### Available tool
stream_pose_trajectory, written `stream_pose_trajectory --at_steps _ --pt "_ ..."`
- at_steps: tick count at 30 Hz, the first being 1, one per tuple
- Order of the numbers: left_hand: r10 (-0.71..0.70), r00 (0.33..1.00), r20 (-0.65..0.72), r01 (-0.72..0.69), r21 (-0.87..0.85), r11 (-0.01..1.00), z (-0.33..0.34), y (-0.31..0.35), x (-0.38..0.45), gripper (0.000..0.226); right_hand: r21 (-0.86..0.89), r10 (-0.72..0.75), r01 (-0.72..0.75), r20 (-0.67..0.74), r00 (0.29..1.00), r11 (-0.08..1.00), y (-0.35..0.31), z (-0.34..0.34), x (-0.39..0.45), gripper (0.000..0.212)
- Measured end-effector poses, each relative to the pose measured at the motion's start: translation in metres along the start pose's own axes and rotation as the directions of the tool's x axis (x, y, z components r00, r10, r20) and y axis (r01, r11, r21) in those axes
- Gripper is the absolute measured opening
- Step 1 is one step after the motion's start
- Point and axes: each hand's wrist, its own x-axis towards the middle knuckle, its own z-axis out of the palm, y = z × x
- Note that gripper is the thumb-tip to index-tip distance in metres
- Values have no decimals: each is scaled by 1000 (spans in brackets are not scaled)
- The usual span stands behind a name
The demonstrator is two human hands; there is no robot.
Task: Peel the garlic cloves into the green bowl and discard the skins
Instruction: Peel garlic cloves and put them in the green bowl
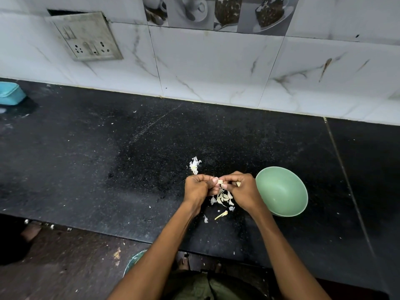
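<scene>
Pinching a small pale garlic clove (pixel 220 182) between the fingertips of both my hands, I hold it just above the black speckled stone desk (pixel 108 161). My left hand (pixel 198 188) has its fingers curled, the thumb pressing the clove's left end; my right hand (pixel 243 188) is curled round the other end, and a bit of pale clove shows at its far side. Directly under my hands lies a little heap of white papery garlic skins and cloves (pixel 224 198), with a thin yellowish stalk piece (pixel 221 215) just nearer to me. Another tuft of white skin (pixel 194 165) sits on the desk just beyond my left hand. The round pale green plastic bowl (pixel 281 191) stands just to the right of my right hand; I can see nothing inside it. Far left, a light blue plastic box (pixel 10 93) rests by the white marbled wall tiles (pixel 216 68), where a grey switch-and-socket plate (pixel 86 36) is mounted.
</scene>
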Motion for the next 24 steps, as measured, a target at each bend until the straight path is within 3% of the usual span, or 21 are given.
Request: stream_pose_trajectory --at_steps 4,12,19,24 --pt "25 998 -54 -18 122 992 -2 -6 2 8 -114 31 -41 -88 996 993 6 5 1 19" --pt "138 987 -83 -99 359 928 -4 -9 1 21 -137 78 -96 -130 988 986 9 8 0 11" --pt "196 977 -87 -144 407 902 -8 -8 2 27 22 186 -185 -46 982 983 5 -2 0 28" --pt "155 985 -72 -124 322 939 -2 -4 -5 17 209 143 -146 32 989 967 0 -5 -3 40"
